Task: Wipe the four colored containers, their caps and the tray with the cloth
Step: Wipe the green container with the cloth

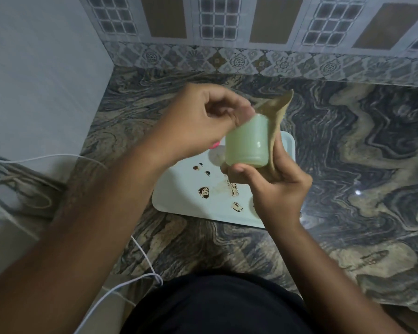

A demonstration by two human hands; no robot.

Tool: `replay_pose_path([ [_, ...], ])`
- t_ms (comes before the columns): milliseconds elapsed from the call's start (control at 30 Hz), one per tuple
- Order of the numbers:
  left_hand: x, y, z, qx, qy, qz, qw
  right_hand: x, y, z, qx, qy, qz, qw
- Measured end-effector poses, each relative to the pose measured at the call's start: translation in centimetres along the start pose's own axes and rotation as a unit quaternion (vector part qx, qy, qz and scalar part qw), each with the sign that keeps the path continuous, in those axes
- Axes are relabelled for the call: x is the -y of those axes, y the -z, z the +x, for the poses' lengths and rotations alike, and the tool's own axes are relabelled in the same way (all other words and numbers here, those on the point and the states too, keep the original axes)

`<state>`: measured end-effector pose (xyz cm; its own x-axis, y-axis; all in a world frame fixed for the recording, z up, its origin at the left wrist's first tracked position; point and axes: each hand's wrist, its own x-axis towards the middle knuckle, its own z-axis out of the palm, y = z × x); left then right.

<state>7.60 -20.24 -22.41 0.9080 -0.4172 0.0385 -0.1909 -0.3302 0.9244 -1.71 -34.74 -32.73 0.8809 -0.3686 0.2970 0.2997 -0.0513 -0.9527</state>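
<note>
A white cable [140,251] lies at the surface's near left. The right hand [279,189] grips the green jar [246,145] and the cloth [274,116] together, above the stained tray [179,201]. The left hand [200,119] has its fingers curled at the jar's top; blur hides what they grip. A pink item [214,145] shows at the tray's far edge.

Pale green container [247,143], tan cloth [274,109], white brown-stained tray [179,201], grey-beige swirled counter [348,141].
</note>
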Motion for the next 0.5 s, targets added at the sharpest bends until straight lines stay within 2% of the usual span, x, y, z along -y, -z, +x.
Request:
replay_pose_path([
  [133, 0.4, 0.5, -0.2, 0.01, 0.062, -0.064, 0.996, 1.1, -0.3, 0.2, 0.005, -0.028, 0.045, 0.999],
  [233, -0.4, 0.3, -0.2, -0.003, 0.041, -0.026, 0.999, 0.2, -0.3, 0.6, 0.003, -0.023, 0.014, 1.0],
  [333, -1.3, 0.0, -0.5, -0.015, -0.009, 0.054, 0.998, -0.4, -0.5, 0.3, 0.012, 0.088, -0.093, 0.992],
  [400, -1.6, 0.0, -0.7, -0.025, -0.024, 0.055, 0.998, -0.6, -0.5, 0.3, 0.005, 0.084, -0.064, 0.994],
  [500, -1.4, 0.6, -0.9, -0.012, 0.005, -0.01, 1.0, 1.2, -0.7, 0.8, -0.048, 0.041, 0.013, 0.998],
])
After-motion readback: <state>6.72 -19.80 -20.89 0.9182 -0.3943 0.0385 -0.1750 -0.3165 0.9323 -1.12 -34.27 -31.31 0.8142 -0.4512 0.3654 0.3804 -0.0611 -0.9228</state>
